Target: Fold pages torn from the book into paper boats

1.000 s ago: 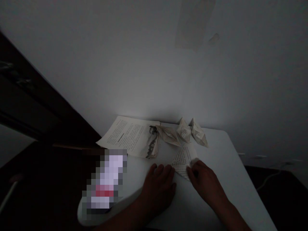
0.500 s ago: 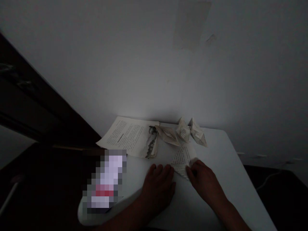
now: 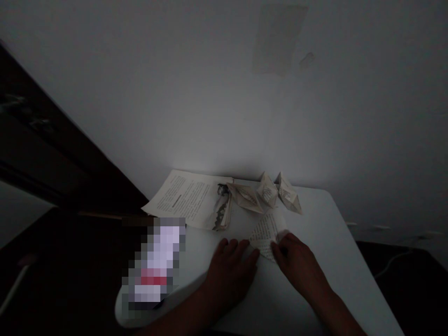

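A folded sheet of printed paper (image 3: 264, 233) lies on the white table, with a slanted edge on its left side. My right hand (image 3: 296, 254) grips its right side, thumb and fingers closed on the paper. My left hand (image 3: 233, 268) rests palm down on the table at the paper's lower left, fingers stretched out, the index fingertip at its edge. Behind the sheet stand two paper boats (image 3: 268, 191) (image 3: 289, 193), and a flatter folded paper boat (image 3: 245, 197) lies to their left.
A stack of printed pages (image 3: 189, 198) lies at the back left of the table (image 3: 336, 261). In front of it is a blurred-out phone-like device (image 3: 157, 261) near the left edge. A wall (image 3: 210, 93) rises behind the table, and a dark door (image 3: 52, 140) stands left.
My left index finger has moved right, away from the other fingers and onto the paper's lower edge. My right hand stays at the same place on the paper. The view has shifted slightly.
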`<state>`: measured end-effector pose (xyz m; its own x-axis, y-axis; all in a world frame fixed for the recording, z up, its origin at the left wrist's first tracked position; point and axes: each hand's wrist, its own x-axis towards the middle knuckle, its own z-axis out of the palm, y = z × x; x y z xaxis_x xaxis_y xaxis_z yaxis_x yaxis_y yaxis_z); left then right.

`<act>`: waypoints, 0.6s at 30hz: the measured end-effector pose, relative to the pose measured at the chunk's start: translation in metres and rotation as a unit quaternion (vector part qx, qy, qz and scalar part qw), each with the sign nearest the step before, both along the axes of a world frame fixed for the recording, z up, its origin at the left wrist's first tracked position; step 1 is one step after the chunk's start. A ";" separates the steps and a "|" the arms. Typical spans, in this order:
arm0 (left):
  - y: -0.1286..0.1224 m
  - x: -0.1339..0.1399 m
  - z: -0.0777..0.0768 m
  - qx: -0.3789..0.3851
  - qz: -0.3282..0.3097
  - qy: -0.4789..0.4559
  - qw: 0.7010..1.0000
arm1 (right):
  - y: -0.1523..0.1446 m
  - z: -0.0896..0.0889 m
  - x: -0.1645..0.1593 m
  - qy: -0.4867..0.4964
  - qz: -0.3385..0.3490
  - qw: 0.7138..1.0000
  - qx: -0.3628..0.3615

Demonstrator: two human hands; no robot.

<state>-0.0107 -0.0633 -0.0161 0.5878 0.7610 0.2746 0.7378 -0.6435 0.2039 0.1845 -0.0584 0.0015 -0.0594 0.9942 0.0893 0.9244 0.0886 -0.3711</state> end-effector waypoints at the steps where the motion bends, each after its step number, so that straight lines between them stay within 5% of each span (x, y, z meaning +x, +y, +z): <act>1: 0.000 0.000 0.001 -0.008 -0.002 -0.001 1.000 | 0.000 0.000 0.000 0.001 0.000 1.000 -0.005; 18: 0.001 0.001 0.013 -0.085 0.000 -0.003 0.996 | 0.004 0.002 -0.013 -0.089 -0.054 0.993 -0.061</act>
